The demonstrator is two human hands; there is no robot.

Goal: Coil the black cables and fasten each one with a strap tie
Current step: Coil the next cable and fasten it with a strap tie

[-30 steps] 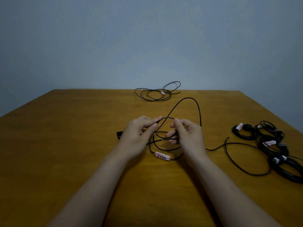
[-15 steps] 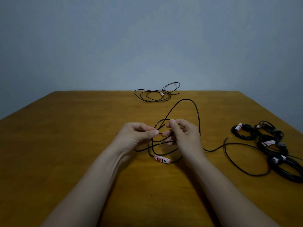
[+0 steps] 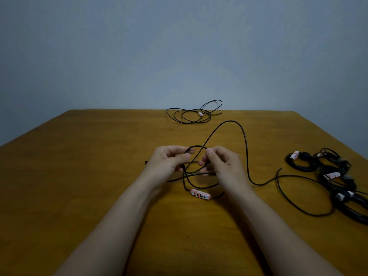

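Note:
A thin black cable (image 3: 246,148) lies half coiled at the middle of the wooden table (image 3: 83,176). My left hand (image 3: 169,162) pinches the gathered loops between thumb and fingers. My right hand (image 3: 223,162) pinches a strand of the same cable just to the right. A white and red paper label (image 3: 199,194) hangs on the loop below my hands. The cable's free length arches up, then trails right in a wide loop (image 3: 302,196) on the table. A dark strap end (image 3: 146,162) shows behind my left hand.
A second loose black cable (image 3: 191,114) with a small label lies at the far edge of the table. Several coiled, tied black cables (image 3: 330,176) with white labels sit at the right edge. A plain grey wall stands behind.
My left hand's fingers have curled round the loops, and both hands have drawn closer together and risen slightly. The labelled loop hangs a little lower beneath them.

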